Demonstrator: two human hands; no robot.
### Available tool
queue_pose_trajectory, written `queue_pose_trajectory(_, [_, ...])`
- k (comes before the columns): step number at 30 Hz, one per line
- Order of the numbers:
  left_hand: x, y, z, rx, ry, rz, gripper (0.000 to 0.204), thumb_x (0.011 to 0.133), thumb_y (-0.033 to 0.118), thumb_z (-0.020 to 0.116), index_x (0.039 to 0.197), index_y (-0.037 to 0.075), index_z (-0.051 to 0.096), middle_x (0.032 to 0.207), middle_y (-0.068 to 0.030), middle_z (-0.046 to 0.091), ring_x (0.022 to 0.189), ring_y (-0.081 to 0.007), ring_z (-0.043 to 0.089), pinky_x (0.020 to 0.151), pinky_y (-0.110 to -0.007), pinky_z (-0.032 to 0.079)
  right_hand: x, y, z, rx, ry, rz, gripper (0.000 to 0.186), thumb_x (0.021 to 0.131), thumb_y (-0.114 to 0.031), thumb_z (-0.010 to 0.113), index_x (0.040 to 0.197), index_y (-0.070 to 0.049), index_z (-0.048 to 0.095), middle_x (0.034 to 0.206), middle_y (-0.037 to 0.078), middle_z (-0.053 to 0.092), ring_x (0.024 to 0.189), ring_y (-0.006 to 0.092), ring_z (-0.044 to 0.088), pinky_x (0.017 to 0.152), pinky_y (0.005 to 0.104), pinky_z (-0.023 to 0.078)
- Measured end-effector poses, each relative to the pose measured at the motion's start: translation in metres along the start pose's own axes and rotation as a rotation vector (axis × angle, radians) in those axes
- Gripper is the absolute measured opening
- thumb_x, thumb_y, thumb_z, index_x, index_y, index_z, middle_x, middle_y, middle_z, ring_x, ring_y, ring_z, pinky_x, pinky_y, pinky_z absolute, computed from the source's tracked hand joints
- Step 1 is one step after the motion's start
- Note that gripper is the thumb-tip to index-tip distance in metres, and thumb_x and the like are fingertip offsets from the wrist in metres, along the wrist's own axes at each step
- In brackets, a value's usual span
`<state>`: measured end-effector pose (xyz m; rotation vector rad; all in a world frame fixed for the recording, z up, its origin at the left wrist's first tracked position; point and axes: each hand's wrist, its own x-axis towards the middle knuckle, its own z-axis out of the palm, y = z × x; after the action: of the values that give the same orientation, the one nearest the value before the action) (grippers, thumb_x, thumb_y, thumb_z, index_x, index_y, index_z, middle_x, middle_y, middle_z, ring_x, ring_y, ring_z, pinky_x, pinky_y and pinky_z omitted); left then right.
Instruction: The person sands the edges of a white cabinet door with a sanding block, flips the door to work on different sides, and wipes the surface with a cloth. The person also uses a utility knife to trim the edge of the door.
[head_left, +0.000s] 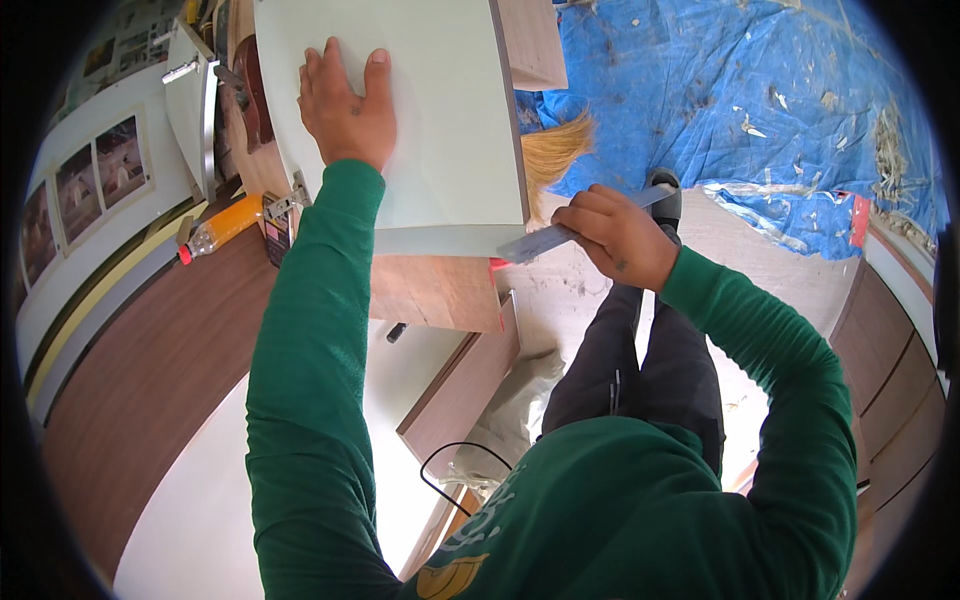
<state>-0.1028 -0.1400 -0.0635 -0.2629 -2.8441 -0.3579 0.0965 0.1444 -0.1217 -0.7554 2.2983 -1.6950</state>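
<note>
My left hand [347, 108] lies flat on a white panel [440, 130], its fingers spread and nothing held. Closed round a flat grey metal bar that looks like a file [537, 243] is my right hand [620, 235]. The bar slants down to the left, and its lower end meets the panel's near right corner. Whether it actually touches the edge I cannot tell. Beneath the panel stands a wooden board [435, 290] with a bit of red at its corner. The straw-coloured bristles of a brush or broom [556, 152] stick out past the panel's right side.
Left of the panel lies a bottle of orange liquid [225, 228], close to a metal hinge [290, 200]. A brown wood-grain surface [150, 340] curves along the left. Crumpled blue sheeting [720, 100] covers the floor at upper right. A black cable [440, 455] loops near my waist.
</note>
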Motion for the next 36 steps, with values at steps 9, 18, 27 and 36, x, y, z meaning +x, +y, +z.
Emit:
queue_pose_trajectory(9, [0.003, 0.002, -0.001, 0.003, -0.004, 0.026, 0.073, 0.1, 0.054, 0.057, 0.15, 0.001, 0.049, 0.158, -0.03, 0.041, 0.149, -0.0457, 0.034, 0.124, -0.055, 0.022, 0.115, 0.05, -0.05, -0.05, 0.444, 0.037, 0.025, 0.097, -0.009, 0.061, 0.12, -0.003, 0.065, 0.106, 0.019, 0.068, 0.096, 0.0412, 0.066, 0.082, 0.0448, 0.055])
queue_pose_trajectory(18, [-0.002, -0.001, -0.001, -0.026, 0.003, 0.01, 0.073, 0.1, 0.054, 0.057, 0.15, 0.002, 0.049, 0.159, -0.0287, 0.04, 0.15, -0.0449, 0.033, 0.124, -0.055, 0.021, -0.002, -0.002, -0.002, 0.01, 0.037, -0.02, 0.028, 0.087, -0.002, 0.066, 0.115, -0.002, 0.064, 0.097, 0.014, 0.06, 0.095, 0.0379, 0.059, 0.084, 0.0472, 0.05])
queue_pose_trajectory(27, [0.001, -0.002, 0.0, -0.027, 0.022, 0.044, 0.075, 0.099, 0.057, 0.056, 0.15, 0.003, 0.05, 0.159, -0.0287, 0.041, 0.15, -0.0451, 0.033, 0.124, -0.056, 0.021, 0.094, 0.014, -0.036, -0.103, 0.398, 0.023, 0.023, 0.092, -0.007, 0.063, 0.114, -0.002, 0.066, 0.097, 0.019, 0.064, 0.095, 0.0416, 0.062, 0.079, 0.0496, 0.052])
queue_pose_trajectory(36, [-0.002, 0.003, -0.003, -0.029, 0.008, 0.006, 0.07, 0.101, 0.053, 0.057, 0.148, 0.002, 0.053, 0.158, -0.0271, 0.043, 0.15, -0.042, 0.036, 0.124, -0.047, 0.028, 0.005, -0.029, -0.006, -0.191, 0.048, 0.028, 0.029, 0.087, -0.004, 0.065, 0.115, -0.008, 0.065, 0.094, 0.011, 0.061, 0.09, 0.0337, 0.062, 0.078, 0.0462, 0.05])
